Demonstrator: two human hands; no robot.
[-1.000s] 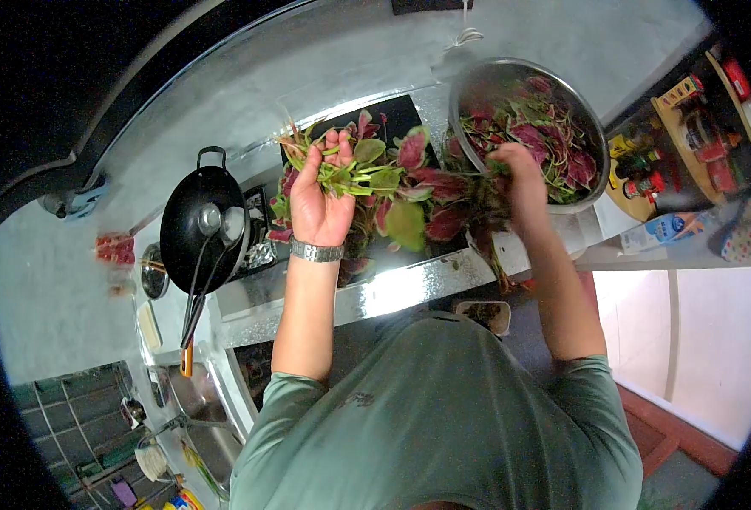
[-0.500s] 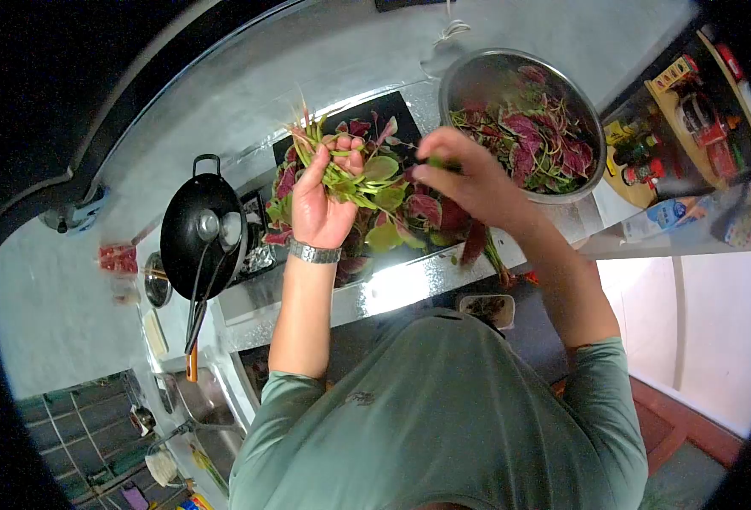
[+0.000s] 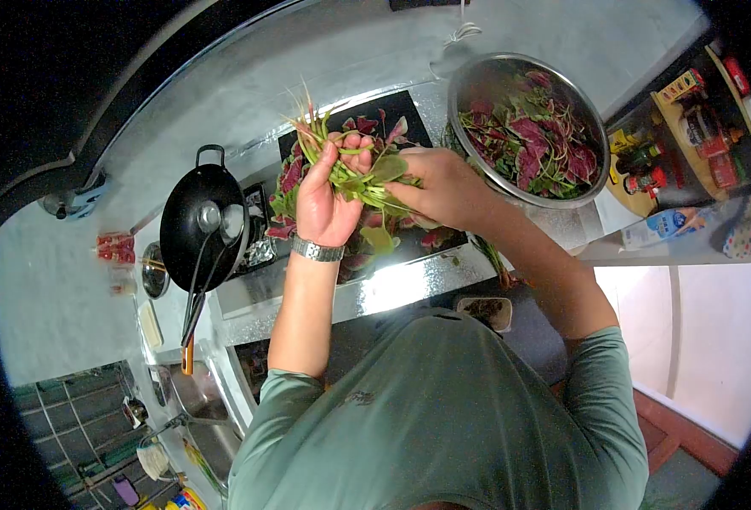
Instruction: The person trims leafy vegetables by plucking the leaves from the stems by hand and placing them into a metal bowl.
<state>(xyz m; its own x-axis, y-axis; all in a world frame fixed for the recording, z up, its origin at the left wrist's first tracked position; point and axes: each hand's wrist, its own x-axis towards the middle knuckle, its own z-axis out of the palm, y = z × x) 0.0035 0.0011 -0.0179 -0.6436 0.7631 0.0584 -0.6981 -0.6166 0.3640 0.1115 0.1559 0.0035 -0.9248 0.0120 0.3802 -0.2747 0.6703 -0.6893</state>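
Observation:
My left hand [image 3: 331, 200], palm turned up and a metal watch at the wrist, has its fingers curled round a bunch of red amaranth [image 3: 387, 169]. Pale roots stick out at the far end of the bunch, and green and purple-red leaves hang toward the right. On the leafy side, my right hand [image 3: 450, 192] is closed on stems or leaves of the same bunch; its fingertips are partly hidden. More amaranth lies on the black cooktop beneath both hands. Close behind the right hand stands a steel bowl [image 3: 453, 102] holding plucked amaranth leaves [image 3: 535, 144].
Left of the hands, a black wok [image 3: 187, 200] on the stove holds two ladles [image 3: 209, 216]. A sink [image 3: 198, 393] lies at lower left. Seasoning bottles [image 3: 643, 161] stand on a corner shelf at right. A small tub [image 3: 487, 313] sits below the counter's front edge.
My right hand has moved left from near the bowl to the bunch and closed on its leafy end. My left hand keeps its hold. The view has shifted slightly.

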